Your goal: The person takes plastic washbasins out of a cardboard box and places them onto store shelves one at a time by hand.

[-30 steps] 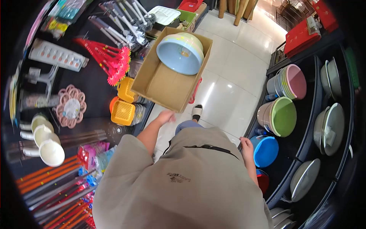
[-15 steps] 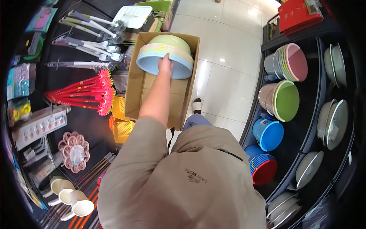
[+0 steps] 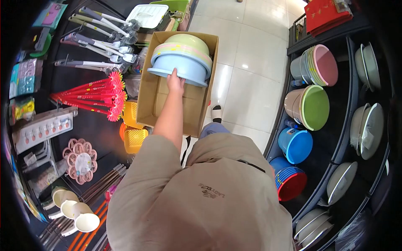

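My left hand [image 3: 176, 83] reaches forward over a cardboard box [image 3: 192, 119] and grips the near rim of a light-blue basin [image 3: 178, 72]. The fingers are closed at the rim, some of them hidden beneath it. This basin is tilted and partly drawn off a nested stack of basins [image 3: 184, 49] in the far half of the box. Blue, pink and pale-green rims show in the stack, with a pale-green basin [image 3: 190, 40] at its far side. Brown cardboard shows in the near half of the box. My right hand is out of view.
Red dusters [image 3: 111, 96], toilet brushes [image 3: 121, 50] and yellow baskets [image 3: 135, 141] line the left shelving. Buckets [image 3: 316, 108] and metal basins [image 3: 368, 131] fill the right shelves. A tiled aisle [image 3: 251, 75] runs between them, and a foot [image 3: 216, 113] stands beside the box.
The nearest blue basin has tilted and parted from the stack, its rim now lower toward me. My left hand has moved slightly toward me and left with it.
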The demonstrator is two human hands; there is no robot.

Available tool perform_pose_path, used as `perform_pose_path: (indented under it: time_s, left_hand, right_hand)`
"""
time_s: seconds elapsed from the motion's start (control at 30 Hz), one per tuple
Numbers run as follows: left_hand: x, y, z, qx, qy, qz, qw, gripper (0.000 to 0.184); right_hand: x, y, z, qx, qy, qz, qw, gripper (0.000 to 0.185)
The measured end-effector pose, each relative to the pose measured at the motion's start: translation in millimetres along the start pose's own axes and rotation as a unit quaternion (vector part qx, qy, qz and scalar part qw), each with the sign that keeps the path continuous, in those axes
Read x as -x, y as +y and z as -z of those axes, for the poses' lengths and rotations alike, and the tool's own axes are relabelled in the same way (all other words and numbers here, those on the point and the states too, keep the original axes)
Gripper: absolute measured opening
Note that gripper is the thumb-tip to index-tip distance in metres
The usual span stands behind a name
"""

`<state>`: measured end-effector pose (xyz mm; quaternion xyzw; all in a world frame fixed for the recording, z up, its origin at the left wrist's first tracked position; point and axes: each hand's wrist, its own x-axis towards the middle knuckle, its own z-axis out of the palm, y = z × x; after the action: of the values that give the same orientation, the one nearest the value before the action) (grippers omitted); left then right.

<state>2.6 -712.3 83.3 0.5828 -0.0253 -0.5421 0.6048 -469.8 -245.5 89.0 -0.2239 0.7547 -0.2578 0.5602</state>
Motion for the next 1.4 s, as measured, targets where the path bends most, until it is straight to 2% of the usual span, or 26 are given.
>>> perform_pose_path:
  time_s: [0.07, 0.13, 0.2, 0.27, 0.3, 0.37, 0.4, 0.47, 0.53, 0.57, 0.6, 0.67, 0.7, 0.73, 0.77, 0.8, 0.87, 0.9, 0.97, 1.0, 1.1, 1.13, 1.2, 1.33, 1.37, 1.4]
  left_hand:
    - [20, 7, 16, 0.016, 0.001, -0.011, 1.000, 0.035]
    - [57, 26, 21, 0.033, -0.008, -0.031, 0.999, 0.033]
    - [87, 43, 29, 0.050, -0.063, -0.067, 0.995, 0.031]
    - [105, 57, 40, 0.077, -0.143, -0.069, 0.984, 0.038]
    - [130, 66, 35, 0.090, -0.186, -0.074, 0.976, 0.040]
    - [189, 85, 23, 0.088, -0.245, -0.091, 0.961, 0.049]
    - [218, 90, 16, 0.084, -0.253, -0.093, 0.959, 0.049]
    - [271, 94, 5, 0.123, -0.325, -0.067, 0.935, 0.056]
    - [318, 86, -6, 0.130, -0.365, -0.051, 0.921, 0.059]
    - [341, 79, -12, 0.142, -0.431, -0.033, 0.890, 0.058]
    - [364, 71, -19, 0.152, -0.497, -0.011, 0.854, 0.057]
    - [405, 47, -31, 0.145, -0.538, 0.030, 0.830, 0.056]
    - [422, 33, -37, 0.126, -0.586, 0.043, 0.799, 0.056]
    - [440, 19, -44, 0.108, -0.634, 0.058, 0.763, 0.057]
    - [462, 7, -50, 0.091, -0.650, 0.089, 0.749, 0.059]
    - [482, -8, -57, 0.085, -0.667, 0.110, 0.732, 0.059]
    - [521, -36, -69, 0.067, -0.686, 0.168, 0.704, 0.060]
    - [542, -46, -73, 0.046, -0.693, 0.192, 0.693, 0.061]
    - [577, -66, -80, 0.037, -0.718, 0.253, 0.647, 0.063]
    - [591, -76, -83, 0.033, -0.726, 0.295, 0.621, 0.066]
    - [628, -103, -92, 0.010, -0.751, 0.393, 0.530, 0.067]
    - [641, -112, -94, 0.002, -0.751, 0.436, 0.495, 0.067]
    - [660, -131, -98, -0.029, -0.762, 0.483, 0.430, 0.068]
    - [699, -155, -93, -0.101, -0.763, 0.554, 0.317, 0.071]
    - [704, -162, -90, -0.108, -0.752, 0.587, 0.280, 0.071]
    - [709, -166, -89, -0.116, -0.740, 0.616, 0.244, 0.071]
  right_hand:
    - [-2, 6, 5, -0.005, -0.006, 0.016, 1.000, 0.021]
    - [-19, 75, 26, -0.025, -0.026, 0.026, 0.999, 0.021]
    - [-20, 112, 38, -0.049, -0.043, 0.034, 0.997, 0.022]
    - [-7, 120, 42, -0.070, -0.075, -0.029, 0.994, 0.020]
    - [-1, 126, 45, -0.077, -0.074, -0.024, 0.994, 0.020]
    - [14, 137, 51, -0.200, -0.043, -0.024, 0.979, 0.022]
    - [23, 132, 49, -0.208, -0.042, -0.020, 0.977, 0.022]
    - [38, 111, 43, -0.037, 0.030, 0.047, 0.998, 0.024]
    - [54, 89, 41, -0.049, 0.069, 0.051, 0.995, 0.025]
    - [66, 73, 40, -0.054, 0.103, 0.050, 0.992, 0.026]
    - [86, 43, 39, -0.078, 0.101, 0.068, 0.989, 0.026]
    - [129, -16, 43, -0.125, 0.098, 0.120, 0.980, 0.028]
    - [137, -22, 46, -0.151, 0.091, 0.163, 0.971, 0.029]
    - [142, -24, 50, -0.156, 0.092, 0.213, 0.960, 0.032]
    - [149, -25, 54, -0.159, 0.096, 0.261, 0.947, 0.034]
    - [158, -27, 58, -0.172, 0.126, 0.258, 0.942, 0.034]
    - [178, -28, 65, -0.198, 0.128, 0.286, 0.929, 0.046]
    - [185, -19, 68, -0.211, 0.159, 0.282, 0.922, 0.046]
    - [190, 5, 72, -0.256, 0.209, 0.237, 0.914, 0.064]
    - [196, 16, 73, -0.270, 0.240, 0.233, 0.903, 0.064]
    - [208, 55, 68, -0.376, 0.310, 0.198, 0.851, 0.088]
    - [217, 61, 65, -0.392, 0.342, 0.191, 0.833, 0.088]
    - [236, 69, 60, -0.562, 0.321, 0.191, 0.737, 0.091]
    - [247, 89, 38, -0.623, 0.436, 0.244, 0.603, 0.084]
    - [256, 90, 33, -0.653, 0.451, 0.257, 0.552, 0.079]
    - [248, 110, 23, -0.667, 0.459, 0.239, 0.536, 0.070]
